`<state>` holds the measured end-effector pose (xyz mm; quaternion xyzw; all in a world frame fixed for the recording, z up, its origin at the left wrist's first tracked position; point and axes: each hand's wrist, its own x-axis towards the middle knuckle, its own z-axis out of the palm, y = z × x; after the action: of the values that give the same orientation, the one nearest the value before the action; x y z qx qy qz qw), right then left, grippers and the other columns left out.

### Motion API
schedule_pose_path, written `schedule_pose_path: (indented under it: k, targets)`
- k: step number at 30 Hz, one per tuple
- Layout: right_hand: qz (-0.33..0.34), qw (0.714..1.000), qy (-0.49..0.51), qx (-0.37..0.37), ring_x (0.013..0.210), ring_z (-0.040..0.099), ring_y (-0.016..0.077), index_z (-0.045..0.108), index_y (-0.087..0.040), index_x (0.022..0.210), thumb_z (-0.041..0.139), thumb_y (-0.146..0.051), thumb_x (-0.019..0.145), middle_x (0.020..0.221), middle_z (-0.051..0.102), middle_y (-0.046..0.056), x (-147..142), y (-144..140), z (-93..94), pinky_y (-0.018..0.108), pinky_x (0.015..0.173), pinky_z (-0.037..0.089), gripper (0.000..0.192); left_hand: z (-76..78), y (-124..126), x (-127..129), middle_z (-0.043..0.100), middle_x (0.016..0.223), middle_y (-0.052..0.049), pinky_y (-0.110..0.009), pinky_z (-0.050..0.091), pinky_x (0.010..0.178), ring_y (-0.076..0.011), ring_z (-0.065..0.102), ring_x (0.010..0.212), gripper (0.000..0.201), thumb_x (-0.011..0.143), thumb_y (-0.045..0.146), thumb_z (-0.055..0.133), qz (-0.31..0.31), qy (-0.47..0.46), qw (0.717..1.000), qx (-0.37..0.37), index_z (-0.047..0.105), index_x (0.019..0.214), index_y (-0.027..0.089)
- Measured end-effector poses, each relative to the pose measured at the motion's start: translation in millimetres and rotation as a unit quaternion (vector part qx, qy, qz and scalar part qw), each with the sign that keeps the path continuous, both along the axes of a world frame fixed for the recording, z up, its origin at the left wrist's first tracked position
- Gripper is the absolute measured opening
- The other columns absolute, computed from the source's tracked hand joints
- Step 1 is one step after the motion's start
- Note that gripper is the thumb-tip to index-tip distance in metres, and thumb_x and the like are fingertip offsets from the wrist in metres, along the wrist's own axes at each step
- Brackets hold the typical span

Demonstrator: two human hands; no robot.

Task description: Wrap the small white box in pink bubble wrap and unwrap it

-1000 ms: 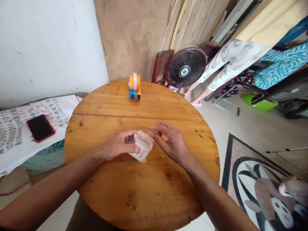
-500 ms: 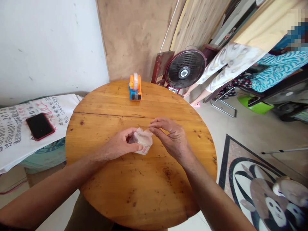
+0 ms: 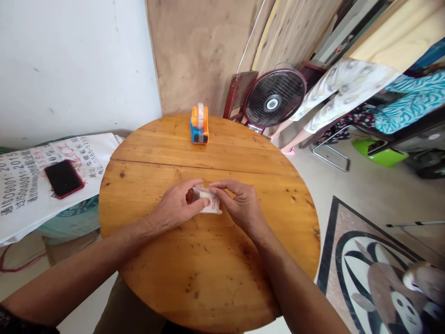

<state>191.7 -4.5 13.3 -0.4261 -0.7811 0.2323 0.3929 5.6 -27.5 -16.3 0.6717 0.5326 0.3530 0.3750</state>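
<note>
A small white packet with red print and a thin, crinkled, see-through wrapping is held over the middle of the round wooden table. My left hand grips it from the left, thumb across its near face and fingers behind it. My right hand pinches at the upper right edge of the packet, thumb and forefinger pressed together. Its other fingers are curled. What lies inside the packet cannot be made out. Beyond both hands stands an orange and blue tape dispenser with a roll of tape.
A phone in a red case lies on a printed white sack to the left. Behind the table are a chair and a round fan. Two people are at the right, near a green basin. A panda-patterned mat covers the floor.
My right hand has come in against the packet's edge. The packet's loose upper wrapping has been pressed lower, and the packet is tilted differently. The whole view has shifted slightly.
</note>
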Motion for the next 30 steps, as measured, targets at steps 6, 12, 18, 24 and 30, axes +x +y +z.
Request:
schedule_pose_path:
  k: [6,12,18,24,30]
  targets:
    - [0.007,0.992,-0.075,0.101,0.080,0.070,0.0190,0.074,-0.024,0.089,0.063,-0.026,0.090,0.084,0.077,0.002,4.4,-1.9,-6.5,0.036,0.085,0.047,0.011,-2.1,-0.5,2.4,0.068,0.104,-0.008,-0.032,0.049,0.074,-0.0210,0.063,0.089,0.041,0.084,0.032,0.064,0.003,-0.018,0.999,0.046,0.061,0.122,0.016]
    - [0.022,0.968,-0.142,0.203,0.089,0.067,0.0194,0.072,-0.024,0.087,0.059,-0.023,0.093,0.094,0.077,0.004,1.8,-2.7,-5.9,0.038,0.086,0.041,0.015,-3.2,2.0,4.2,0.066,0.101,-0.007,-0.027,0.048,0.068,-0.0170,0.061,0.083,0.026,0.084,0.028,0.063,-0.019,-0.097,0.994,0.054,0.068,0.106,0.017]
    - [0.028,0.971,-0.132,0.197,0.084,0.066,0.0184,0.072,-0.024,0.085,0.059,-0.024,0.093,0.089,0.076,0.003,5.6,0.3,-7.4,0.037,0.083,0.040,0.015,-9.5,3.5,5.3,0.063,0.085,-0.002,-0.024,0.044,0.059,-0.0128,0.056,0.068,0.040,0.080,0.031,0.065,-0.027,-0.162,0.986,-0.023,0.063,0.117,0.016]
    - [0.020,0.969,-0.135,0.204,0.081,0.064,0.0183,0.073,-0.026,0.086,0.062,-0.027,0.093,0.086,0.075,0.002,8.4,2.5,-11.2,0.036,0.080,0.039,0.014,-2.3,2.9,4.9,0.053,0.070,0.003,-0.023,0.038,0.054,-0.0108,0.048,0.059,0.050,0.079,0.036,0.066,-0.019,-0.169,0.982,-0.083,0.057,0.123,0.014]
    - [0.024,0.955,-0.184,0.232,0.079,0.061,0.0165,0.073,-0.025,0.083,0.063,-0.022,0.091,0.085,0.075,0.000,6.8,-0.5,-9.0,0.036,0.084,0.037,0.013,1.5,3.7,2.6,0.050,0.068,0.004,-0.022,0.033,0.051,-0.0098,0.043,0.057,0.049,0.080,0.032,0.063,-0.032,-0.168,0.980,-0.101,0.056,0.125,0.014]
